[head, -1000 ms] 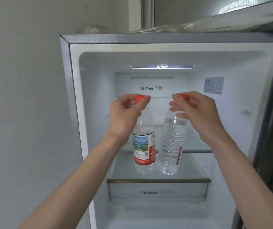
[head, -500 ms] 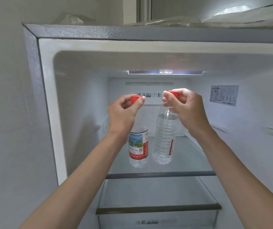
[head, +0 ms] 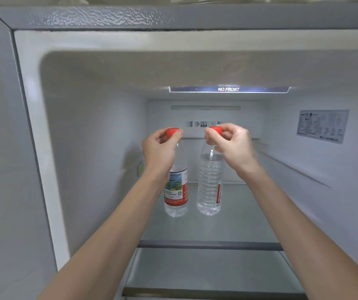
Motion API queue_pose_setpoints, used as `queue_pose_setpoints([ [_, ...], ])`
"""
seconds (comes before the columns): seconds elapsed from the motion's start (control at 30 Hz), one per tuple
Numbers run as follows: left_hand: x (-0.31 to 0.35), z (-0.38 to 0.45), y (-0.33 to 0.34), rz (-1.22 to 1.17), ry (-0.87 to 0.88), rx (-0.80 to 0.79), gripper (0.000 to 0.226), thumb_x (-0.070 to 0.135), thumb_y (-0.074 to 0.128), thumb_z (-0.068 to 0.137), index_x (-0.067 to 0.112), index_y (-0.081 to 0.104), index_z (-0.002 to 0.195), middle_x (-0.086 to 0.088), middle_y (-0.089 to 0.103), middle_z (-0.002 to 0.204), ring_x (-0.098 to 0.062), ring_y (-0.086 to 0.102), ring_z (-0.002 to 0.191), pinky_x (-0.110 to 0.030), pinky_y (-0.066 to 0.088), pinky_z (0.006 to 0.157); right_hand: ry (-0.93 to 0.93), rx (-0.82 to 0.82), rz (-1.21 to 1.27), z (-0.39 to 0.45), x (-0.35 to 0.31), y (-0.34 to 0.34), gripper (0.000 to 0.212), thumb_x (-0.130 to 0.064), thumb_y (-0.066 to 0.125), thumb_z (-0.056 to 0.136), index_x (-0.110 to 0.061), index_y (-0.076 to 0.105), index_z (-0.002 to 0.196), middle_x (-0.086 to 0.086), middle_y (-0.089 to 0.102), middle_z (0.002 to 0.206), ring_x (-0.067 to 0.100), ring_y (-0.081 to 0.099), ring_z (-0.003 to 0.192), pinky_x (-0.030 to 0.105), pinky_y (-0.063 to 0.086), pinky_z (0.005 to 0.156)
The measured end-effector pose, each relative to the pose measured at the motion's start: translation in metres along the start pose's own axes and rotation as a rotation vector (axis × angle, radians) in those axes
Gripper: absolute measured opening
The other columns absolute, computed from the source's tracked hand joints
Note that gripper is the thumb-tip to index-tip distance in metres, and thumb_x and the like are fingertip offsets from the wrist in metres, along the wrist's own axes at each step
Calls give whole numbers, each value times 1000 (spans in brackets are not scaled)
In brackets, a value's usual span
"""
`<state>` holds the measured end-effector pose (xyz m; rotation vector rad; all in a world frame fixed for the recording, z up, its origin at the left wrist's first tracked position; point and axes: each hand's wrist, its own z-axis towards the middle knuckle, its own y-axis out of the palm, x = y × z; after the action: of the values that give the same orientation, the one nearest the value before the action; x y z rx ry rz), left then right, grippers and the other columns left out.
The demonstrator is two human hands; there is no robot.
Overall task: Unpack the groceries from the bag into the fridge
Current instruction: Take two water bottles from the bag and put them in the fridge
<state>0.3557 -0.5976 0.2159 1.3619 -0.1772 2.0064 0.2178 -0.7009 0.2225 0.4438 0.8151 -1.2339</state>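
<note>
Two clear water bottles with red caps stand upright side by side on the fridge's upper glass shelf (head: 249, 217). My left hand (head: 159, 150) pinches the red cap of the left bottle (head: 176, 191), which shows a red and blue label. My right hand (head: 231, 140) pinches the red cap of the right bottle (head: 209, 182), whose red label faces sideways. Both bottle bases look to rest on the shelf, well inside the fridge (head: 91, 126). The grocery bag is out of view.
A second glass shelf (head: 212, 271) lies below, with its dark front rail at the bottom edge. A lit strip reading NO FROST (head: 229, 89) crosses the ceiling at the back. A sticker (head: 322, 125) is on the right inner wall. The fridge's left frame (head: 32, 148) borders a grey wall.
Both hands have carried the bottles up and deeper into the fridge, from in front of the lower shelf onto the upper glass shelf. My view has closed in on the fridge.
</note>
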Motion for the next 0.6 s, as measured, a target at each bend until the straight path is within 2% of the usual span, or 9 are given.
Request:
queue_pose_setpoints([
  [0.4, -5, 10, 0, 53, -36, -31, 20, 30, 74, 92, 18, 75, 108, 0, 77, 103, -10, 68, 92, -19, 48, 78, 33, -92, -29, 9, 7, 8, 26, -37, 74, 92, -15, 74, 105, 1, 80, 93, 13, 76, 91, 26, 56, 82],
  [0.47, -5, 6, -1, 67, -15, -42, 13, 31, 73, 93, 24, 73, 104, 5, 77, 103, -6, 69, 94, -17, 48, 77, 35, -88, -37, 8, 6, 6, 32, -41, 75, 91, -17, 72, 112, -4, 79, 98, 9, 74, 95, 22, 53, 83],
  [0.53, -5, 0, -1, 98, 33, -55, 15, 33, 74, 92, 28, 72, 105, 9, 75, 106, -1, 68, 99, -16, 47, 80, 47, -77, -25, 3, 4, 4, 48, -45, 74, 92, -18, 64, 130, -6, 76, 112, 3, 70, 103, 17, 50, 88],
  [0.6, -7, -6, -3, 153, 90, -63, 23, 35, 76, 90, 28, 70, 111, 11, 73, 112, 0, 66, 106, -18, 48, 88, 29, -32, -44, -6, 4, 2, 59, -48, 69, 94, -17, 56, 143, -5, 71, 125, 5, 65, 117, 24, 50, 102],
])
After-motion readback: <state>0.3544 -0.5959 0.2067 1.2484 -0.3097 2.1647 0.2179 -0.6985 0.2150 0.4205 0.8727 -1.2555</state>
